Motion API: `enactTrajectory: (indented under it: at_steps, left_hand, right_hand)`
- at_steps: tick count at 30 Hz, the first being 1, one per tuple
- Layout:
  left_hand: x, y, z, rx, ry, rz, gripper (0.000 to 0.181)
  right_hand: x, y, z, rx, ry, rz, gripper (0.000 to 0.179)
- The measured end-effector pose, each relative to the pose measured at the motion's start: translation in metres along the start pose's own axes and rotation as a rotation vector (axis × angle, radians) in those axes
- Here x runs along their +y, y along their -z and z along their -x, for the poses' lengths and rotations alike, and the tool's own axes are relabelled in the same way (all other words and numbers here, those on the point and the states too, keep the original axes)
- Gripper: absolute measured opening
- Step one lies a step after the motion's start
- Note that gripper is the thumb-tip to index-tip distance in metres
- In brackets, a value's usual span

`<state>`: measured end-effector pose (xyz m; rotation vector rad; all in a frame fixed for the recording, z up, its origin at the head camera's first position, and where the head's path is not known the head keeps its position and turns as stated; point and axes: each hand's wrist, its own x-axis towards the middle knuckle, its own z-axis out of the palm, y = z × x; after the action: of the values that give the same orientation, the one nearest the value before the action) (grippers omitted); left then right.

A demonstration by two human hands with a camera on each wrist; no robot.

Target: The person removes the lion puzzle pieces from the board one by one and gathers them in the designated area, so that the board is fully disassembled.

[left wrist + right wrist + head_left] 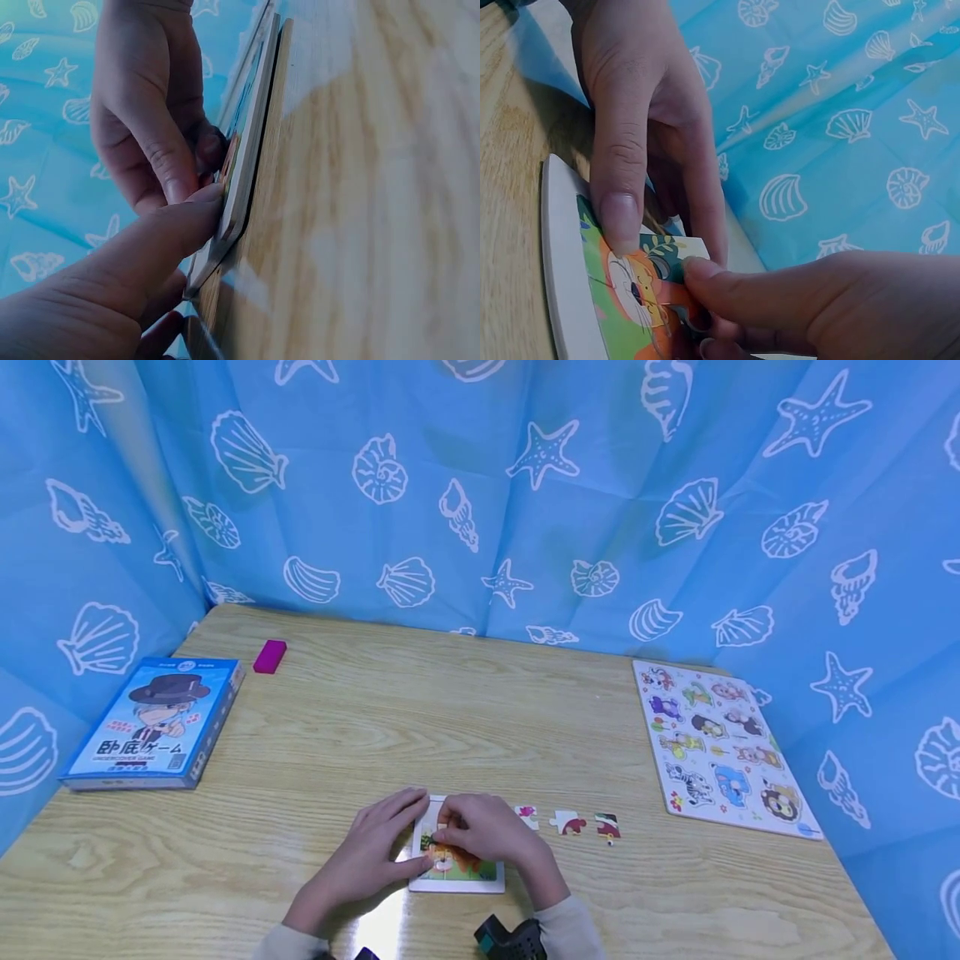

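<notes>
A small jigsaw puzzle (pixel 457 887) with a white frame lies on the table, an orange animal with whiskers on a green ground partly put together in it. My left hand (pixel 382 852) rests along its left side, thumb pressing on the picture, fingers stretched towards the far edge. Between thumb and fingertips, my right hand (pixel 487 831) pinches a dark green jigsaw piece (pixel 682 249) with a pale leafy edge, low over the picture. The right fingers hide part of that piece. Beside the right hand lie three loose pieces: a pink-and-white one (pixel 527 815), a white-and-red one (pixel 567 822) and a dark one (pixel 607 827).
A blue game box (pixel 150 722) lies at the left of the wooden table (pixel 450 710). Behind it is a magenta block (pixel 270 656). At the right lies a white animal puzzle board (pixel 723 747). A blue shell-print curtain (pixel 480 485) encloses the back and sides.
</notes>
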<state>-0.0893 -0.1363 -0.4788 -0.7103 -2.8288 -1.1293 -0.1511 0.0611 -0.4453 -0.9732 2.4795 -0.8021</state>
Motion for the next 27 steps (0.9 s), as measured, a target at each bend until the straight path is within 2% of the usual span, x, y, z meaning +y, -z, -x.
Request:
enactTrajectory:
  at_steps: [8, 15, 21, 27]
  left_hand:
    - [-0.0016, -0.0001, -0.0022, 0.006, -0.009, -0.005, 0.07]
    - [0.0015, -0.0001, 0.0011, -0.002, 0.028, 0.035, 0.071]
    - [0.0028, 0.0002, 0.0007, -0.008, 0.047, 0.068, 0.071]
    - [0.0013, -0.0008, 0.0004, -0.013, 0.058, 0.064, 0.072]
  right_hand:
    - [-0.0004, 0.0038, 0.0004, 0.0, 0.0, -0.007, 0.013]
    - [-0.001, 0.0019, -0.0011, -0.025, -0.013, 0.011, 0.014]
    - [-0.0025, 0.0018, -0.0015, -0.012, -0.036, 0.003, 0.015]
    - [-0.0026, 0.0018, 0.0, -0.001, -0.035, -0.008, 0.015]
